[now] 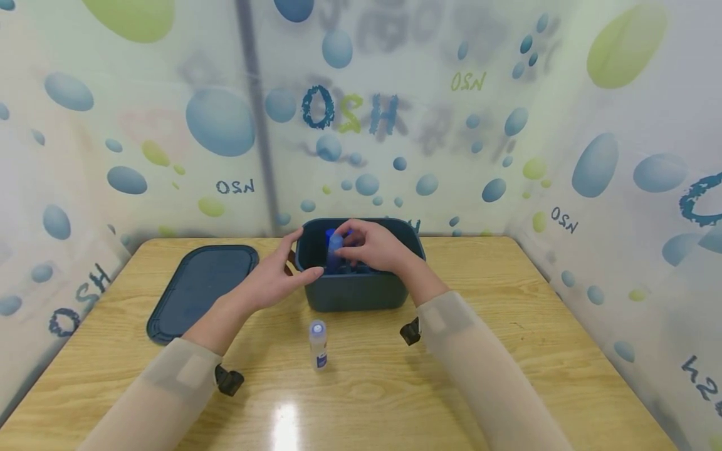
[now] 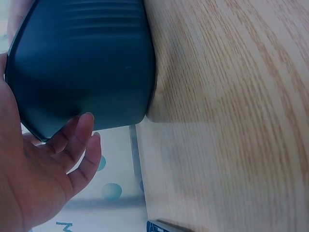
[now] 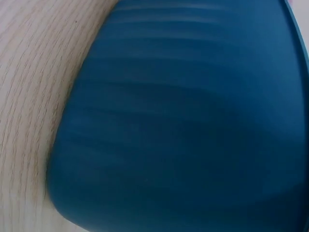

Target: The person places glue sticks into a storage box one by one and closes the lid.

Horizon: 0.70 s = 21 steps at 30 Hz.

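A dark teal storage box (image 1: 356, 294), uncovered on top, stands near the back of the table. My left hand (image 1: 276, 272) holds its left end, thumb at the front rim and fingers toward the back corner; in the left wrist view, curled fingers (image 2: 79, 142) lie against the end wall. My right hand (image 1: 375, 245) reaches over the front rim and pinches an upright glue stick with a bluish translucent cap (image 1: 335, 243) inside the box. Other blue items beside it are partly hidden by that hand. The right wrist view shows only the box wall (image 3: 183, 121) and table.
A clear-capped glue stick (image 1: 318, 344) with a blue and white label stands in front of the box. The dark lid (image 1: 203, 291) lies flat on the wooden table (image 1: 479, 351) at left. Printed curtains (image 1: 361, 163) enclose the back and sides.
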{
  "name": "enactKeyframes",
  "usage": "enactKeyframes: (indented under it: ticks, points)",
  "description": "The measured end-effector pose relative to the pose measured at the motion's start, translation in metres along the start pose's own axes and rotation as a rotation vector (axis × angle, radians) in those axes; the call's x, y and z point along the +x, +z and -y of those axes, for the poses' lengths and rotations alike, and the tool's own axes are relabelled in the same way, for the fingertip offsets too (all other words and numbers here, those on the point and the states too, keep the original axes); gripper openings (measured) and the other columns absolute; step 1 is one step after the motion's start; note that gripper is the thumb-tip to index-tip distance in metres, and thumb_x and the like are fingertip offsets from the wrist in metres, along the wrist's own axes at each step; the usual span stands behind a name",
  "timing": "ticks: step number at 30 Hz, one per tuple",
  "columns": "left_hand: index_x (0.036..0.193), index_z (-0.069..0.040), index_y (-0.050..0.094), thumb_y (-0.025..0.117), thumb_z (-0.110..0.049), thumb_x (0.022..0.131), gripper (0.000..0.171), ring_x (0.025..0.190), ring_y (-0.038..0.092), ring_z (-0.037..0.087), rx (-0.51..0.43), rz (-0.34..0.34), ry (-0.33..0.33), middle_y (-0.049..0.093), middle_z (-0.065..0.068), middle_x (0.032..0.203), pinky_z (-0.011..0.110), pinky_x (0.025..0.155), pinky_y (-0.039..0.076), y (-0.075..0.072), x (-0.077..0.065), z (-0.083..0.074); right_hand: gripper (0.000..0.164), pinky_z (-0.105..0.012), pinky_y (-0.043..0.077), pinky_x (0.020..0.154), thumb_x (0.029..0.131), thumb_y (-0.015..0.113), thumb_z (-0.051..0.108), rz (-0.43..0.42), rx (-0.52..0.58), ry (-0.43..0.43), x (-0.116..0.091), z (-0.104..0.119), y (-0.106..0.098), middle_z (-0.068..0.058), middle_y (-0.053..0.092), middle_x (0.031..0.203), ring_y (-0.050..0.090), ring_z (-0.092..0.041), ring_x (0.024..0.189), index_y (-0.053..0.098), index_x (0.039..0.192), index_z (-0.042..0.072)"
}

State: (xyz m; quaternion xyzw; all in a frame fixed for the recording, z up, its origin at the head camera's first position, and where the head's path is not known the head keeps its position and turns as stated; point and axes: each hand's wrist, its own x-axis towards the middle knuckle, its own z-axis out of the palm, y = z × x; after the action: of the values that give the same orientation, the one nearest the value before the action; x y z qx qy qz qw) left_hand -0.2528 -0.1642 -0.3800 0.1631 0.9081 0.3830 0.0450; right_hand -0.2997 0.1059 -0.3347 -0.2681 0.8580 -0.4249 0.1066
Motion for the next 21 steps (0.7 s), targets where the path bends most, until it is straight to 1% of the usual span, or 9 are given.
enactKeyframes:
  ticks: [1, 3, 5, 8, 10, 15, 21]
  points:
    - [0.179, -0.024, 0.006, 0.066, -0.07, 0.101, 0.108, 0.111, 0.065, 0.03, 0.0, -0.001, 0.0, 0.063, 0.018, 0.134, 0.042, 0.091, 0.059, 0.0, 0.0, -0.0003, 0.029, -0.053, 0.063, 0.091, 0.107, 0.074, 0.019, 0.008, 0.001, 0.009, 0.0005, -0.0002, 0.0003, -0.013, 0.079, 0.123, 0.077, -0.039, 0.094, 0.067, 0.135, 0.014]
    - [0.179, -0.024, 0.006, 0.066, -0.07, 0.101, 0.108, 0.111, 0.065, 0.03, 0.001, -0.001, -0.001, 0.063, 0.018, 0.134, 0.042, 0.09, 0.059, -0.0002, -0.0002, -0.0009, 0.029, -0.048, 0.064, 0.088, 0.107, 0.074, 0.018, 0.026, -0.011, 0.028, 0.0016, -0.0005, 0.0009, -0.013, 0.079, 0.124, 0.077, -0.035, 0.091, 0.067, 0.135, 0.015]
    - [0.179, -0.024, 0.005, 0.066, -0.07, 0.101, 0.108, 0.111, 0.065, 0.03, -0.002, -0.001, -0.001, 0.063, 0.018, 0.134, 0.042, 0.089, 0.059, -0.0005, -0.0006, -0.0011, 0.028, -0.043, 0.064, 0.087, 0.108, 0.073, 0.017, 0.046, -0.038, 0.046, 0.0027, -0.0005, 0.0021, -0.012, 0.079, 0.127, 0.077, -0.031, 0.095, 0.067, 0.135, 0.015]
    - [0.179, -0.024, 0.005, 0.066, -0.07, 0.102, 0.108, 0.11, 0.065, 0.029, -0.006, 0.002, -0.003, 0.063, 0.018, 0.134, 0.04, 0.088, 0.059, -0.0009, -0.0012, -0.001, 0.029, -0.036, 0.063, 0.086, 0.108, 0.072, 0.02, 0.071, -0.09, 0.064, 0.0036, -0.0002, 0.0038, -0.01, 0.078, 0.13, 0.078, -0.029, 0.1, 0.066, 0.136, 0.018]
    - [0.179, -0.024, 0.005, 0.066, -0.069, 0.102, 0.108, 0.11, 0.066, 0.029, -0.007, 0.002, -0.002, 0.063, 0.019, 0.134, 0.04, 0.087, 0.059, -0.0012, -0.0013, -0.0004, 0.029, -0.036, 0.063, 0.087, 0.108, 0.072, 0.021, 0.081, -0.11, 0.07, 0.004, -0.0003, 0.0047, -0.01, 0.077, 0.13, 0.078, -0.028, 0.102, 0.066, 0.136, 0.019]
    - [0.179, -0.024, 0.005, 0.066, -0.07, 0.102, 0.108, 0.112, 0.065, 0.03, -0.001, 0.006, -0.007, 0.063, 0.019, 0.136, 0.042, 0.089, 0.059, -0.0017, -0.0012, -0.0002, 0.03, -0.036, 0.063, 0.087, 0.109, 0.072, 0.023, 0.09, -0.119, 0.072, 0.005, -0.0018, 0.0058, -0.01, 0.078, 0.13, 0.078, -0.024, 0.097, 0.065, 0.137, 0.019]
    - [0.179, -0.024, 0.005, 0.066, -0.071, 0.101, 0.109, 0.114, 0.065, 0.03, 0.002, 0.008, -0.01, 0.063, 0.019, 0.136, 0.042, 0.09, 0.059, -0.0011, -0.0004, -0.0009, 0.031, -0.036, 0.063, 0.088, 0.109, 0.072, 0.024, 0.092, -0.112, 0.073, 0.0038, -0.0021, 0.0057, -0.011, 0.077, 0.133, 0.079, -0.03, 0.103, 0.065, 0.138, 0.018]
